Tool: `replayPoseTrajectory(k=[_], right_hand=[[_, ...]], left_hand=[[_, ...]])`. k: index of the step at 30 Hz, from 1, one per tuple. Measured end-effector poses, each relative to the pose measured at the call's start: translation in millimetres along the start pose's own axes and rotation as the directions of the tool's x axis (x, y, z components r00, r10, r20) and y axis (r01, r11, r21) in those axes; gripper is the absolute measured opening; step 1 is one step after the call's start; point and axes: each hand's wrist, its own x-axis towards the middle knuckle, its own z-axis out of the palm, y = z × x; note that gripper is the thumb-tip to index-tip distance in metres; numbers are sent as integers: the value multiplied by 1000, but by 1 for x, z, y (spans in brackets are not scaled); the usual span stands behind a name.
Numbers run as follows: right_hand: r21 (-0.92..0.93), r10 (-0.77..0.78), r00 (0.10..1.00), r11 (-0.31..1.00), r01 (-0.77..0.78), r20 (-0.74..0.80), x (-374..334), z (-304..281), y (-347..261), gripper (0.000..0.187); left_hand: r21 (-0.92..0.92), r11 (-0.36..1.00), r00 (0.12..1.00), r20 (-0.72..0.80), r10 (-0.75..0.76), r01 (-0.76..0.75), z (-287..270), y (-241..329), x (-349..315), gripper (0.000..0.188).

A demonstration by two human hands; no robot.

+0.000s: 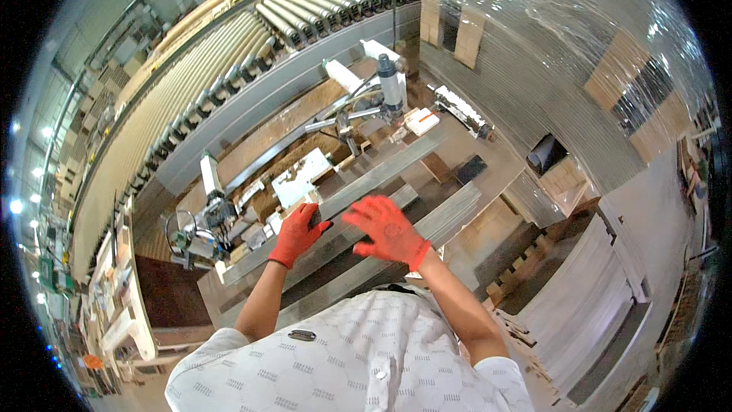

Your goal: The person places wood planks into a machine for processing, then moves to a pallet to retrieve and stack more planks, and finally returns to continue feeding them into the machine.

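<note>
Both my hands wear red gloves and are over a work table with several long grey wooden strips. My left hand [297, 236] is at the far strip [381, 174], its thumb apart from the fingers. I cannot tell whether it touches the wood. My right hand [387, 230] is held with spread fingers above the strips, nothing in it. A shorter grey strip [400, 200] and a near long strip [450, 215] lie beside it, partly hidden by the hand and forearm.
Behind the strips stands a clamp-like machine with a grey cylinder [390, 84] and a white panel [302, 177]. A small dark block [471, 169] lies at right. Roller conveyor [221, 53] runs along the back. A film-wrapped stack [526, 69] rises at right, near stacked grey boards [572, 282].
</note>
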Motion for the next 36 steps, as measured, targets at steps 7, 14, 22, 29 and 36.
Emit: replayPoseTrajectory(k=[7,14,22,29,36], right_hand=[[-437,131,945,899,13,298,30,10,35,87],[-255,195,786,966,-49,587,34,75,74,53],[-238,108,818,970,37,565,30,88,89,50],[-108,-26,861,990,93,507,25,103,102,44],[-126,-51,873,984,127,486,21,102,111,48]], left_hand=[[39,989,989,32,-143,142,-36,17,-89,52],[212,927,931,131,-340,309,-23,-9,-160,54],[173,889,874,180,-451,424,-5,-50,-179,54],[292,899,933,54,-356,326,6,-49,-190,42],[367,879,919,129,-373,305,4,-48,-183,37]])
